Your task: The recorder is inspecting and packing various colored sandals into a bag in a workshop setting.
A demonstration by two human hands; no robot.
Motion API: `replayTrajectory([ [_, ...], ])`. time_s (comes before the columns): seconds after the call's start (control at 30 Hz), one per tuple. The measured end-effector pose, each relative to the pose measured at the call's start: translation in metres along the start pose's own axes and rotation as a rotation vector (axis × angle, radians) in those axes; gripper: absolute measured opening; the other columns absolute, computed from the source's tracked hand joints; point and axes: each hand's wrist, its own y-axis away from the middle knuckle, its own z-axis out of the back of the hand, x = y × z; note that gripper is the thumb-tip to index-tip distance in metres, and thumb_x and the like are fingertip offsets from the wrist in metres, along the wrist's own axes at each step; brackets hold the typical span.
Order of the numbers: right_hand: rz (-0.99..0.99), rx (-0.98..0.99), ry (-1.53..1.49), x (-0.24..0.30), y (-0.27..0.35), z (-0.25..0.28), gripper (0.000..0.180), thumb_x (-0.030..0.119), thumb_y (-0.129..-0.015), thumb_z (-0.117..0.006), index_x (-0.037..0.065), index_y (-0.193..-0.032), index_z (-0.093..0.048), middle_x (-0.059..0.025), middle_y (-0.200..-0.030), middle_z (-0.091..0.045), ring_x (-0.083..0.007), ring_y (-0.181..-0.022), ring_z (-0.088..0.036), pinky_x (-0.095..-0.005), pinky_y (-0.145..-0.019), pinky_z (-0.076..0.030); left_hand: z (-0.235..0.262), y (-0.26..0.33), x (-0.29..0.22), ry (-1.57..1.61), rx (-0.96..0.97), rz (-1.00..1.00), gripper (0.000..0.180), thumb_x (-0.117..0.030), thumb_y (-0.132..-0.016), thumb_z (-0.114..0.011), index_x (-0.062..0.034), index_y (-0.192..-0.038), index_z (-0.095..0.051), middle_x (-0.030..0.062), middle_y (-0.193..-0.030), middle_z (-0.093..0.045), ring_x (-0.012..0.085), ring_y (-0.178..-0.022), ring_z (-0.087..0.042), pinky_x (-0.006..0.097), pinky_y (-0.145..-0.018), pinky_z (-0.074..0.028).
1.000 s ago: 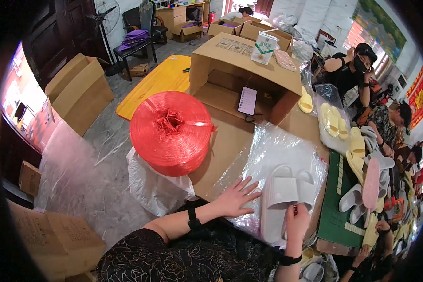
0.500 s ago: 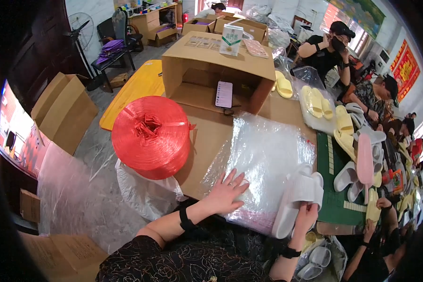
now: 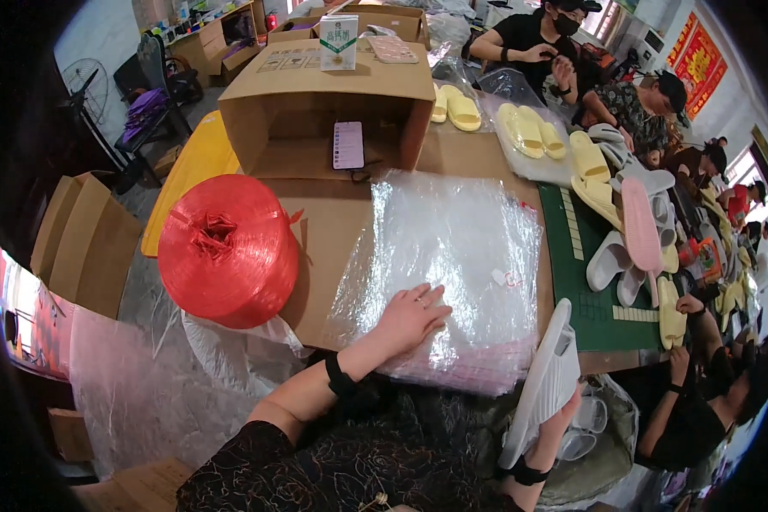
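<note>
My left hand (image 3: 414, 320) lies with its fingers stretched out on a stack of clear plastic bags (image 3: 456, 235). In my right hand (image 3: 563, 416), white slippers (image 3: 544, 388) are held on edge at the right side of the bags, just off the table's front edge. They hide most of that hand's fingers, and whether one slipper or a pair is held is hard to tell from this side. A small white tag with a red loop (image 3: 505, 278) rests on the bags.
A big red roll of plastic twine (image 3: 230, 256) stands left of the bags. Behind is an open cardboard box (image 3: 316, 90) with a phone (image 3: 348, 145) leaning in it. Yellow slippers (image 3: 520, 130) and a green mat (image 3: 563, 282) lie rightward, near co-workers. Below hangs an open sack (image 3: 602, 465).
My right hand has tilted the white slippers upright and drawn them toward me, off the bags. The left hand's spread fingers have come closer together. The view has swung right.
</note>
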Motion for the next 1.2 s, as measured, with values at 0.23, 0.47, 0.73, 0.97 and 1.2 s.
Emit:
replayTrajectory([
  [0.23,-0.187,0.022,-0.154,0.005,0.010,-0.010,0.046,0.005,-0.086,-0.066,-0.005,-0.130,-0.057,-0.0112,-0.124,-0.065,-0.0177,-0.111,-0.062,-0.0316,-0.096,-0.048,0.013,-0.016,0.012,0.268,-0.116,0.068,0.036,-0.030,-0.097,-0.057,-0.0183,-0.131,-0.061,0.0161,-0.139,-0.056,0.0376,-0.125,-0.052,0.045,-0.106,-0.041],
  [0.47,-0.039,0.071,-0.028,0.007,0.001,-0.008,0.043,0.003,-0.088,-0.062,-0.005,-0.130,-0.057,-0.0104,-0.124,-0.066,-0.0180,-0.110,-0.063,-0.0313,-0.096,-0.048,0.022,0.001,-0.013,0.033,0.175,0.001,0.099,-0.077,-0.071,-0.067,-0.0248,-0.150,-0.041,0.0257,-0.158,-0.026,0.0480,-0.146,-0.019,0.056,-0.119,-0.020],
  [0.73,-0.059,-0.036,0.033,0.002,0.013,-0.001,0.040,0.002,-0.089,-0.059,-0.005,-0.128,-0.058,-0.0113,-0.123,-0.067,-0.0184,-0.109,-0.065,-0.0311,-0.094,-0.049,0.011,0.009,-0.018,-0.047,0.139,-0.089,0.073,-0.056,-0.083,-0.069,-0.0231,-0.145,-0.048,0.0237,-0.158,-0.027,0.0466,-0.147,-0.019,0.060,-0.119,-0.015],
  [0.97,-0.090,-0.046,0.010,0.001,0.015,0.002,0.039,0.003,-0.089,-0.061,-0.006,-0.127,-0.058,-0.0117,-0.121,-0.067,-0.0185,-0.107,-0.065,-0.0318,-0.094,-0.050,0.023,0.008,-0.027,-0.025,0.090,-0.090,0.059,-0.048,-0.089,-0.065,-0.0178,-0.138,-0.055,0.0133,-0.154,-0.039,0.0373,-0.144,-0.032,0.058,-0.118,-0.022],
  [1.2,-0.041,-0.073,0.036,-0.001,0.017,-0.001,0.039,0.004,-0.087,-0.063,-0.006,-0.125,-0.059,-0.0111,-0.120,-0.068,-0.0181,-0.108,-0.065,-0.0317,-0.095,-0.049,-0.012,0.013,-0.020,-0.093,0.038,-0.242,0.061,-0.049,-0.089,-0.065,-0.0142,-0.138,-0.055,0.0134,-0.151,-0.044,0.0355,-0.143,-0.034,0.055,-0.118,-0.025],
])
